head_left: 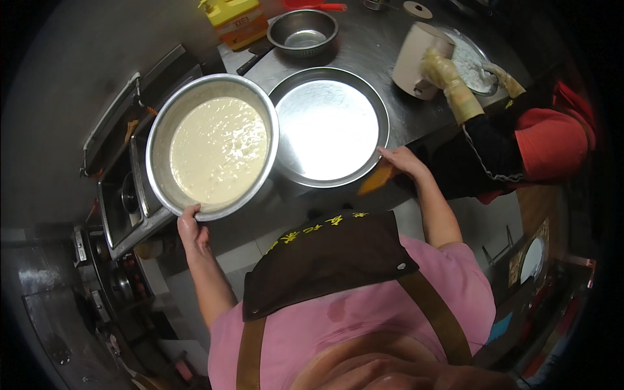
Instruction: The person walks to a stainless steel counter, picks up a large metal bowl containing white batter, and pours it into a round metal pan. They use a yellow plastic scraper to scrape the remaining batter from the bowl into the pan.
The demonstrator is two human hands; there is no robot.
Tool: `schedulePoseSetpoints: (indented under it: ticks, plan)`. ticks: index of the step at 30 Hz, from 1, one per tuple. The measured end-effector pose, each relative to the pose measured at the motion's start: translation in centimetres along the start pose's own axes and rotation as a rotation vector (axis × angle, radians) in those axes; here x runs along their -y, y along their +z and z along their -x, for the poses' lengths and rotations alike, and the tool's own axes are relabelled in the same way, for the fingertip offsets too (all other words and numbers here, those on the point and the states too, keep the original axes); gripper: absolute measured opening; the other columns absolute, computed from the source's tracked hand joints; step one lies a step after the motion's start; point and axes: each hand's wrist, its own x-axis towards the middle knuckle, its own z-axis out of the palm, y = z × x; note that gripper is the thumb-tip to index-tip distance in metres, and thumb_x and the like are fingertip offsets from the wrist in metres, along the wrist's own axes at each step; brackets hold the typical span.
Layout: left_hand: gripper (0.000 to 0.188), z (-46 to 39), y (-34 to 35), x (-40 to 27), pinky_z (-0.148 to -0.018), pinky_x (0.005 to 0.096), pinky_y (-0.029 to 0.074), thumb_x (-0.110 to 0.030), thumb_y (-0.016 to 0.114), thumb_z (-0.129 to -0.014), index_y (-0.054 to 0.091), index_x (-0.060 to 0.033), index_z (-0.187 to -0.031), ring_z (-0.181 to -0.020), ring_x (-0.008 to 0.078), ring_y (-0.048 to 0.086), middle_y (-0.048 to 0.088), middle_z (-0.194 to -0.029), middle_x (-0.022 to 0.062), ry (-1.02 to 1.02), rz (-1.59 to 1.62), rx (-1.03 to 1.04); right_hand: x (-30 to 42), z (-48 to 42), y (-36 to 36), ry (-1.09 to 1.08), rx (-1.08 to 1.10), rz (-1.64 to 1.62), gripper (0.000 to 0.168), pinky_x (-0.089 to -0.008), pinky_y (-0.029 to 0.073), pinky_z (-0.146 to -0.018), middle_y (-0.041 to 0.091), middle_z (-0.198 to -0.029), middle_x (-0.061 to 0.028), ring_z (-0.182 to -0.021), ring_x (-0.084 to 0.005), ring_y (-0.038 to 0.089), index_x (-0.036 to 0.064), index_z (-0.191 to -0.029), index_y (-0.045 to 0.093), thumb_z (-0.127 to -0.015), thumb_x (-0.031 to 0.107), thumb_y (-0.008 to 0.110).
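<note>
My left hand point(194, 231) grips the near rim of a deep round metal basin point(158, 146), its thumb over the edge. Pale cream batter point(219, 151) with a bubbly, glossy surface fills the lower part of this basin. To its right lies a wide, shallow round metal pan point(326, 126), bare and shiny inside. My right hand point(402, 160) holds the pan's near right rim, thumb on top. An orange cloth-like thing point(376, 179) shows just below that hand. The basin's right side overlaps the pan's left rim in this view.
A co-worker's gloved hands point(443, 73) hold a beige pitcher point(414, 61) and touch a bowl of white powder point(470, 66). Behind the pan stand a metal bowl point(303, 41), a knife point(254, 61) and a yellow jug point(239, 22). A sink-like metal unit point(124, 195) lies left.
</note>
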Motion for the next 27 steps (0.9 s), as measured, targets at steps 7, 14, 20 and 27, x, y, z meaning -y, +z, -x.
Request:
schedulePoseSetpoints:
  ticks: [7, 14, 20, 27]
  plan:
    - [0.033, -0.6, 3.3, -5.4, -0.062, 0.0309, 0.048, -0.001, 0.056, -0.072, 0.054, 0.0113, -0.103, -0.071, 0.0215, 0.06, 0.062, -0.087, 0.0148, 0.2, -0.18, 0.118, 6.9, 5.7, -2.6, -0.521, -0.419, 0.257, 0.041, -0.0357, 0.051, -0.07, 0.066, -0.085, -0.0167, -0.075, -0.0241, 0.066, 0.006, -0.126, 0.051, -0.086, 0.015, 0.053]
    - [0.044, -2.5, 8.6, -10.1, -0.077, 0.0294, 0.046, 0.002, 0.05, -0.068, 0.054, 0.0072, -0.112, -0.085, 0.0212, 0.06, 0.062, -0.098, 0.0136, 0.381, -0.363, 0.333, 14.0, 0.0, -3.8, -0.581, 0.132, -1.27, 0.038, -0.0374, 0.042, -0.096, 0.055, -0.12, -0.0109, -0.112, -0.0234, 0.053, 0.005, -0.128, 0.045, -0.093, 0.016, 0.052]
    - [0.048, -0.6, 16.3, -12.9, -0.078, 0.0288, 0.047, 0.002, 0.048, -0.068, 0.054, 0.0027, -0.116, -0.087, 0.0192, 0.06, 0.063, -0.099, 0.0129, 0.451, -0.589, 0.492, 23.4, -8.3, -2.6, -0.654, 0.335, -1.404, 0.028, -0.0428, 0.035, -0.103, 0.056, -0.12, -0.0092, -0.116, -0.0257, 0.05, 0.007, -0.118, 0.053, -0.093, 0.018, 0.052]
    - [0.051, 3.1, 20.9, -11.8, -0.082, 0.0289, 0.047, 0.001, 0.05, -0.072, 0.053, 0.0013, -0.123, -0.09, 0.0188, 0.061, 0.063, -0.103, 0.0128, 0.547, -0.62, 0.545, 21.8, -10.3, -3.6, -0.73, 0.316, -1.425, 0.029, -0.0442, 0.035, -0.102, 0.055, -0.122, -0.0098, -0.116, -0.0267, 0.05, 0.005, -0.12, 0.051, -0.094, 0.017, 0.047]
